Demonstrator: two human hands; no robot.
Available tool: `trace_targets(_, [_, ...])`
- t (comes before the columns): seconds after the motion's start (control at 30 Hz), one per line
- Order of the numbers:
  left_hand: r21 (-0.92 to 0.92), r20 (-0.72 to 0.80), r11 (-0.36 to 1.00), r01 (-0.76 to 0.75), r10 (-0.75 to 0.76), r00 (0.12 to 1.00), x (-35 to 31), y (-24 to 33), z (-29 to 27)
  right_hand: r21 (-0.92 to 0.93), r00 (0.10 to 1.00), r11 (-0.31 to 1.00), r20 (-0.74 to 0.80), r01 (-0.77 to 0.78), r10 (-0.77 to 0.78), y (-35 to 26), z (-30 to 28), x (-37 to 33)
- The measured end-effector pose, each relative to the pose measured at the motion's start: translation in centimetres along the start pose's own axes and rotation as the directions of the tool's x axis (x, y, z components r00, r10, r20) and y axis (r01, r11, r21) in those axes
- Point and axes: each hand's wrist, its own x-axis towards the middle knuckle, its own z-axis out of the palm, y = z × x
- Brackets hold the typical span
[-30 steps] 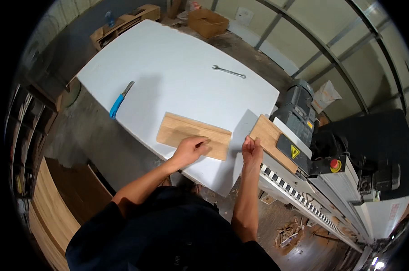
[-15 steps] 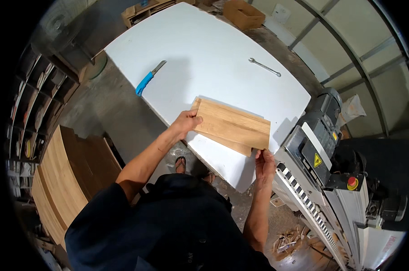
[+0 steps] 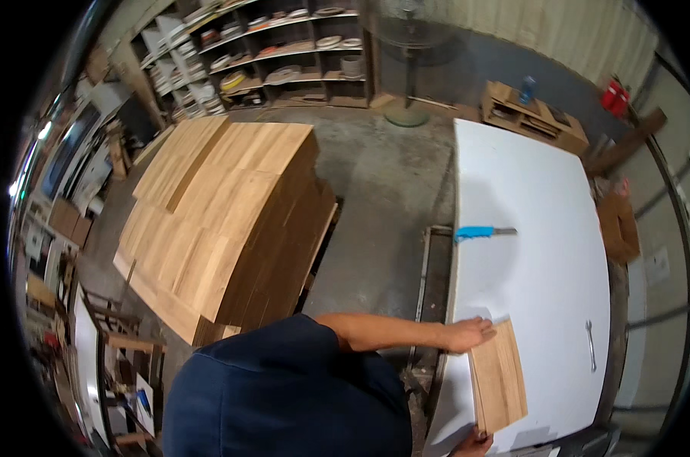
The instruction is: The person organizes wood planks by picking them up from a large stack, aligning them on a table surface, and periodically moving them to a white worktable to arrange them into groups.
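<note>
"White table point(image 3: 554, 251), grey floor point(image 3: 383, 175) around it. What's in the hands?"

"Flat wooden boards point(image 3: 503, 373). They lie on the table, between the two hands. It looks like two, because a second edge peeks out along one side."

"How are the hands?"

"The left hand point(image 3: 467, 335) is closed on one end. The right hand point(image 3: 474, 444) seems to pinch a corner at the other end, but part of it is cut off from view."

"So which step is this?"

"My guess is lining up the boards, one on top of the other."

"And what does the next move need?"

"Both hands holding snug, I think, so the top board doesn't slip."

"What else is near?"

"A blue knife point(image 3: 478, 232) lies past the left hand. A wrench point(image 3: 591, 346) is to that hand's right, across the boards. Well off to its left sits a big wood pile point(image 3: 219, 206)."
</note>
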Motion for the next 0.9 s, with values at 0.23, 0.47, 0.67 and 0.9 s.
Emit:
trace_targets(0.23, [0.069, -0.009, 0.995, 0.073, -0.072, 0.997, -0.3, 2.3, -1.6, -0.142, 0.992, 0.988, -0.099, 0.061, -0.076, 0.3, -0.2, 0.4])
trace_targets(0.47, [0.045, -0.128, 0.999, -0.031, 0.037, 0.991, 0.2, 1.8, -1.2, -0.108, 0.967, 0.971, -0.114, 0.214, -0.226, 3.8, 0.2, 2.0])
trace_targets(0.67, [0.033, -0.076, 0.999, -0.016, 0.018, 0.997, -0.2, 2.1, -1.8, -0.018, 0.991, 0.991, -0.014, 0.13, -0.13, 4.8, -0.2, 2.4])
trace_targets(0.9, [-0.144, -0.022, 0.986, 0.082, -0.086, 0.996, 0.5, 2.4, -1.9, 0.469, 0.978, 0.863, 0.174, -0.186, 0.117, 2.9, -1.5, 2.7])
